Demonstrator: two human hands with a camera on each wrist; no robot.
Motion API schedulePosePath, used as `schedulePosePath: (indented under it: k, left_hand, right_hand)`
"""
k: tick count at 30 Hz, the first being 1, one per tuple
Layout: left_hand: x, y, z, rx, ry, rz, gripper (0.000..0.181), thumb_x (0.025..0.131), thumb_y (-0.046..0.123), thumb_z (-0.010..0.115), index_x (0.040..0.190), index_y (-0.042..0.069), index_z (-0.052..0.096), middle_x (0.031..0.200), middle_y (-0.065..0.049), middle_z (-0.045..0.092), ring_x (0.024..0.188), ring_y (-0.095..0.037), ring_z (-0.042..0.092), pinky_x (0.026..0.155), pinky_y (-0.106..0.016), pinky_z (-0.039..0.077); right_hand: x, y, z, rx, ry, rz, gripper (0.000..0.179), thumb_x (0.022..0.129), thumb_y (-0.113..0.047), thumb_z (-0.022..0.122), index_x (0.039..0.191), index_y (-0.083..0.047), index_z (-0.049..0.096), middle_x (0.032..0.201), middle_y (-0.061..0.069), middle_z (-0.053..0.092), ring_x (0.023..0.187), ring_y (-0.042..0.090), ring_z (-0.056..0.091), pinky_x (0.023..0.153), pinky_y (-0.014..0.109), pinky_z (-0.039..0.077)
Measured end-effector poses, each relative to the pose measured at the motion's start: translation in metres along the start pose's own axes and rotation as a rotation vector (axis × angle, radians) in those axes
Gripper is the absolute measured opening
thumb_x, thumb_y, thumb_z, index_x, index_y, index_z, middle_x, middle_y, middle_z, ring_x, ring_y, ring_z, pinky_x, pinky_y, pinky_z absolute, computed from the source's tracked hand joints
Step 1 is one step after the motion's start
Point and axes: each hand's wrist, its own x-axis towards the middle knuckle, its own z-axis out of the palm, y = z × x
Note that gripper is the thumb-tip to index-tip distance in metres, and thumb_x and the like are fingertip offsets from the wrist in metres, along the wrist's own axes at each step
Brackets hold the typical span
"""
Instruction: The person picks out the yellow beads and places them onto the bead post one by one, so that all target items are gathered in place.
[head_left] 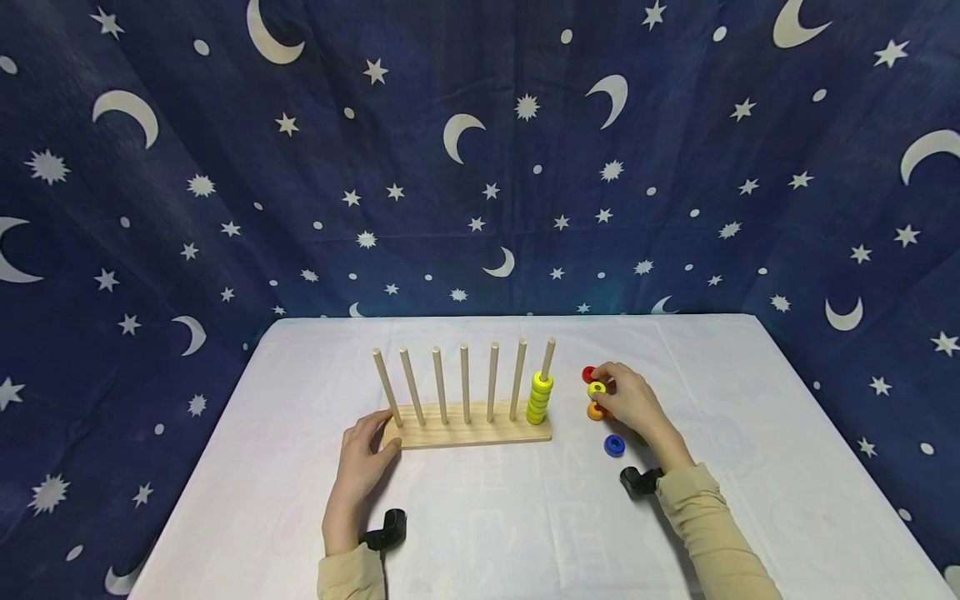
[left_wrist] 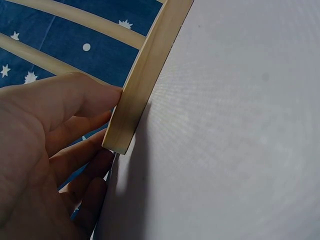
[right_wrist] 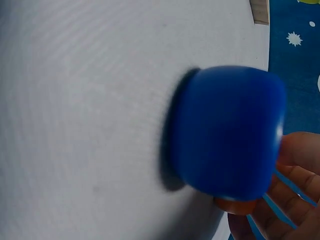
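Note:
A wooden peg rack (head_left: pixel 468 427) stands on the table with several upright pegs. Yellow rings (head_left: pixel 537 402) are stacked on its rightmost peg. My left hand (head_left: pixel 362 457) grips the rack's left end, thumb on the front edge (left_wrist: pixel 131 107) and fingers behind. To the right of the rack, my right hand (head_left: pixel 632 402) pinches a yellow ring (head_left: pixel 597 387) between thumb and fingers. Close around that hand lie a red ring (head_left: pixel 588 374), orange rings (head_left: pixel 595 412) and a blue ring (head_left: pixel 614 445). In the right wrist view, the blue ring (right_wrist: pixel 227 132) hides the fingertips and the yellow ring.
A white cloth (head_left: pixel 495 525) covers the table. Behind it hangs a dark blue curtain (head_left: pixel 420 258) with moons and stars. Black wrist cameras (head_left: pixel 640 482) sit on both forearms.

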Motion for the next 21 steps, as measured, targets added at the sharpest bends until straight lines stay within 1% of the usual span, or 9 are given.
schedulePosePath:
  k: [6,14,21]
  left_hand:
    - [0.0001,0.0,-0.0003,0.004,0.005,-0.003,0.052,0.085,0.016,0.066,0.135,0.006,0.053,0.143,-0.015,0.049,0.13,-0.034,0.036,0.109,-0.057,0.03]
    - [-0.0006,0.0004,-0.0008,0.0,0.008,-0.005,0.051,0.085,0.015,0.066,0.134,0.006,0.054,0.142,-0.015,0.049,0.13,-0.034,0.037,0.109,-0.057,0.03]
    - [-0.0004,0.0003,0.0002,-0.002,0.0,-0.008,0.052,0.085,0.015,0.066,0.135,0.007,0.053,0.143,-0.014,0.048,0.129,-0.033,0.037,0.108,-0.057,0.031]
  right_hand:
    - [0.0016,0.0004,0.001,-0.007,-0.014,0.004,0.027,0.085,-0.017,0.068,0.11,-0.007,0.062,0.109,0.013,0.063,0.096,0.028,0.058,0.082,0.043,0.049]
    - [0.0032,-0.002,-0.0011,-0.028,-0.04,0.0,0.029,0.085,-0.018,0.068,0.11,-0.006,0.064,0.106,0.014,0.063,0.094,0.027,0.059,0.082,0.042,0.049]
    - [0.004,-0.0038,-0.0012,-0.03,-0.055,0.032,0.03,0.084,-0.018,0.069,0.11,-0.005,0.064,0.103,0.015,0.063,0.091,0.027,0.057,0.08,0.04,0.049]
